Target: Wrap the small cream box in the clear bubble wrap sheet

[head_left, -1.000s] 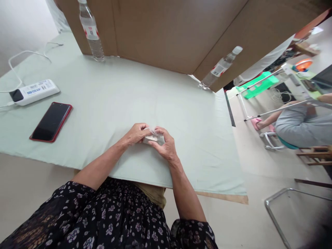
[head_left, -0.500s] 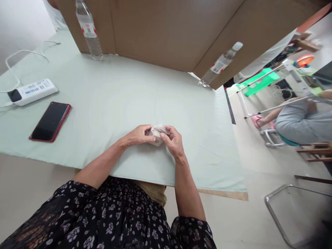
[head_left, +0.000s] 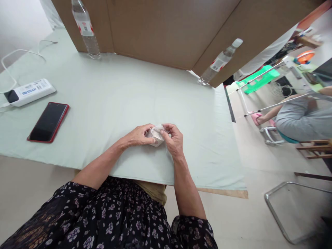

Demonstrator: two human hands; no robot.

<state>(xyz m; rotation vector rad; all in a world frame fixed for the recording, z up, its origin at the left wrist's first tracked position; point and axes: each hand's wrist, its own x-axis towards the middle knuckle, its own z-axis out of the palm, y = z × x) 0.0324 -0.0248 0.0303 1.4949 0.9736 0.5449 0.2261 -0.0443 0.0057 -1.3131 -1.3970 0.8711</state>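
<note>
A small whitish packet with a thin, crinkled, translucent wrap (head_left: 157,135) is between my hands, low over the front part of the table. My left hand (head_left: 140,135) grips its left side, thumb along the near edge and fingers behind. My right hand (head_left: 173,139) pinches the wrap at the upper right between thumb and fingers. What is inside the wrap I cannot make out. Both forearms come in over the table's near edge.
Pale green cloth covers the table (head_left: 124,93). A phone (head_left: 48,121) and a white power bank with cables (head_left: 32,91) lie left. Two water bottles (head_left: 88,34) (head_left: 219,64) stand against a cardboard screen (head_left: 155,31). At right are a seated person's legs (head_left: 301,117) and a metal frame (head_left: 275,204).
My right fingers have shifted slightly on the wrap, which now looks more folded over at the top. My left hand keeps its hold. The whole view has moved a little.
</note>
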